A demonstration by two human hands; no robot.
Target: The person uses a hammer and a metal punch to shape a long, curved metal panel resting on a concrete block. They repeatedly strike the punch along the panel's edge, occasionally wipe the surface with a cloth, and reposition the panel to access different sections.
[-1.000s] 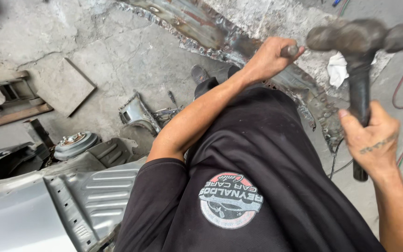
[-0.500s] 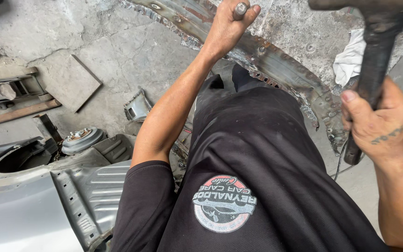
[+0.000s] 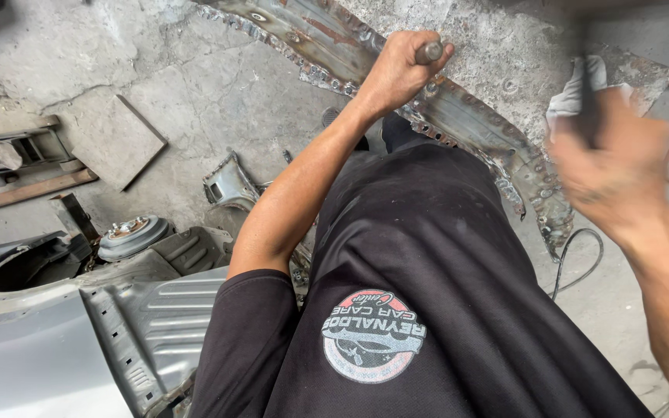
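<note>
A rough grey concrete floor (image 3: 118, 70) lies below, strewn with car body parts. The left hand (image 3: 396, 73) is clenched around a short grey steel chisel (image 3: 429, 52), set against the curved rusty sheet-metal strip (image 3: 474, 128) that runs across the floor. The right hand (image 3: 613, 166), blurred, is closed around a dark hammer handle (image 3: 587, 108). A white rag (image 3: 571, 97) lies on the strip.
</note>
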